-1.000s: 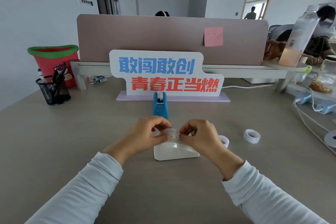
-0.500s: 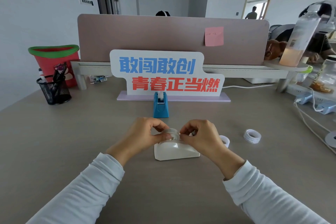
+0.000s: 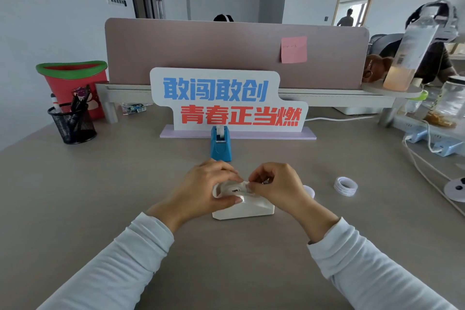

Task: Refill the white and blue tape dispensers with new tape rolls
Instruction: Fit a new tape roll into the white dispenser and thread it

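The white tape dispenser (image 3: 247, 209) lies on the desk straight in front of me. A clear tape roll (image 3: 232, 189) sits at its top. My left hand (image 3: 203, 191) pinches the roll from the left side. My right hand (image 3: 278, 187) holds it from the right with fingertips closed on its edge. The blue tape dispenser (image 3: 221, 145) stands upright behind my hands, near the sign, with white tape showing at its top. A spare white tape roll (image 3: 345, 186) lies flat to the right. Another white roll (image 3: 310, 191) peeks out behind my right wrist.
A white sign with blue and red characters (image 3: 226, 102) stands behind the blue dispenser. A black mesh pen holder (image 3: 72, 123) and a red bin (image 3: 73, 83) are at the far left. Cables and blue power strips (image 3: 427, 141) run along the right edge.
The roll has sunk lower into the top of the white dispenser, and both hands have closed in tighter around it. Everything else on the desk has stayed put.
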`<state>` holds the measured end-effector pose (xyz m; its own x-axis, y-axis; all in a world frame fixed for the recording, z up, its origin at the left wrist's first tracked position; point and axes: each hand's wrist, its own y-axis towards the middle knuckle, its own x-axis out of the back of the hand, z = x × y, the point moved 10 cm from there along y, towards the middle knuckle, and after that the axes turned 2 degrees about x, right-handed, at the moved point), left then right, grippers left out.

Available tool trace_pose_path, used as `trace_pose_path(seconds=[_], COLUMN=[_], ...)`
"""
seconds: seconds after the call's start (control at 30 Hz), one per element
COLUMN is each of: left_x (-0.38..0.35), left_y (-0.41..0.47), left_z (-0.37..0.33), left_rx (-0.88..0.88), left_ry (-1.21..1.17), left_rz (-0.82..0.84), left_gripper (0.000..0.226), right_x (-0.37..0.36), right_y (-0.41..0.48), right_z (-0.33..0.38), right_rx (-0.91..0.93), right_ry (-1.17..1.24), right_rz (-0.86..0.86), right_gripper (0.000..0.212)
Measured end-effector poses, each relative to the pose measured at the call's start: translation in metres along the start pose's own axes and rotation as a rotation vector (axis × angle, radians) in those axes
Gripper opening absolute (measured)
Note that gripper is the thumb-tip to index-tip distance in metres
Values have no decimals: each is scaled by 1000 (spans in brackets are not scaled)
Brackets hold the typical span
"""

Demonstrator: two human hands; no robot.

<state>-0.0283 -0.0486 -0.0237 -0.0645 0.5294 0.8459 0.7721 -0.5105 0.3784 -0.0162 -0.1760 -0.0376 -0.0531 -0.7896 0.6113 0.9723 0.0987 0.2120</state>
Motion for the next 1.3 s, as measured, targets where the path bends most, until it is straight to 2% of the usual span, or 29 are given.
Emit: trace_pose_path(seconds=[0.27, 0.37, 0.47, 0.7, 0.87, 1.3], left_x=[-10, -12, -11, -10, -12, -13], left_y=[1, 1, 2, 5, 2, 3], left_z=[-2, 0, 2, -5, -3, 0], left_rx=[62, 84, 104, 60, 57, 61], left_ry=[-99, -103, -94, -64, -53, -70], left_rz=[59, 75, 80, 86, 77, 66], left_gripper=[35, 43, 47, 35, 37, 39], right_x=[12, 18, 18, 11, 6, -9], right_y=[1, 0, -2, -5, -9, -10], right_z=[-17, -29, -39, -56, -64, -79], right_rx=[-119, -172, -236, -365, -432, -474], right_ry=[124, 139, 259, 493, 653, 757], right_rz=[-29, -56, -45, 5, 15, 48], right_gripper=[11, 12, 13, 10, 14, 12])
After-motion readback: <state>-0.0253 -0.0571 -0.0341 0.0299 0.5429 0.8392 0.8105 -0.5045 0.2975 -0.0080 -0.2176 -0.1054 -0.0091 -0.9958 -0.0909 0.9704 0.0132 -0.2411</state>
